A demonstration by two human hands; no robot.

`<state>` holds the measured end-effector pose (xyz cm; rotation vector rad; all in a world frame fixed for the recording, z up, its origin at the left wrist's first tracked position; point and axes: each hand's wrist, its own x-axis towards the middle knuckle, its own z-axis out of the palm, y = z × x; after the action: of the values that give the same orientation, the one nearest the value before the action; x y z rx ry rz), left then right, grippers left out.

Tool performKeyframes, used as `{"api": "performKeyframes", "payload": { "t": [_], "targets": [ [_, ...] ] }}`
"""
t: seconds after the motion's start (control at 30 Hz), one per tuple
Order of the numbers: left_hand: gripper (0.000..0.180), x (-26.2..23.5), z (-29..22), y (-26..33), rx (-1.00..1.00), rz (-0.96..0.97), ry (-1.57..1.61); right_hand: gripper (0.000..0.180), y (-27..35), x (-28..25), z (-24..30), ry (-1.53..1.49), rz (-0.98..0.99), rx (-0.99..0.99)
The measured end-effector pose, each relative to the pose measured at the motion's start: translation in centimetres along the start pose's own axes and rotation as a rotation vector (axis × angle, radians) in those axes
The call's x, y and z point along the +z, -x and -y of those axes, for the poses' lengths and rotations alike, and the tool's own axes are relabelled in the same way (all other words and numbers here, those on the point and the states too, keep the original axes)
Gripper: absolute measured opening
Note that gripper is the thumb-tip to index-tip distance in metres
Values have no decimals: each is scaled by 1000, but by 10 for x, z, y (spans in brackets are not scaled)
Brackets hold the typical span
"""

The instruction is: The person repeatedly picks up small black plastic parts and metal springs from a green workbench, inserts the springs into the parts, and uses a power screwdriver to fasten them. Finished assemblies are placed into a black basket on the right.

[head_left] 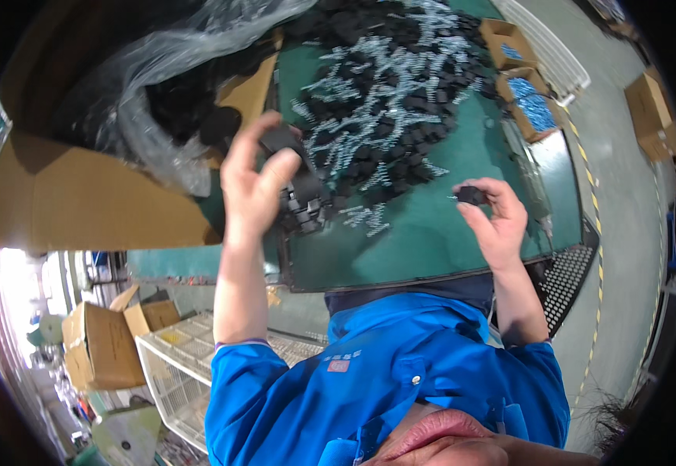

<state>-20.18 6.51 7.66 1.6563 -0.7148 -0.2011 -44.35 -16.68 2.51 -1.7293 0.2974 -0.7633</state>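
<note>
At the left of the work table, my left hand [254, 182] is curled with thumb and fingers around a dark black plastic part [279, 140]; its outline is blurred. Just beyond the thumb, black and grey blocks [304, 211] sit close together on the table. My right hand [500, 221], over the table's right side, pinches a small black block [472, 195] between thumb and fingertips, and a thin metal tip sticks out of its left side. Ahead of both hands spreads a heap of black blocks [412, 167] mixed with silvery screws [346, 140].
A cardboard box [97, 194] with a clear plastic liner [140, 93] stands at the left. Small cartons of blue pieces [536, 113] line the far right edge of the green table [400, 252], near a slim power screwdriver [531, 167]. A white crate [175, 380] is at lower left.
</note>
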Motion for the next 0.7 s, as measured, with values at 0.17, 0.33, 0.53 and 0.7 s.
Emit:
{"api": "performKeyframes", "payload": {
  "t": [0.17, 0.33, 0.53, 0.7],
  "targets": [
    [43, 145, 10, 69, -534, 356, 958, 27, 0, -7, 3, -65, -98, -175],
    [42, 200, -7, 86, -778, 370, 1227, 30, 16, -29, -8, 95, -148, -237],
    [61, 227, -22, 98, -882, 343, 1252, 30, 18, -53, 5, 263, -204, -291],
    [61, 223, -13, 94, -793, 428, 1121, 32, 25, -71, 9, 304, -46, -178]
  ]
}}
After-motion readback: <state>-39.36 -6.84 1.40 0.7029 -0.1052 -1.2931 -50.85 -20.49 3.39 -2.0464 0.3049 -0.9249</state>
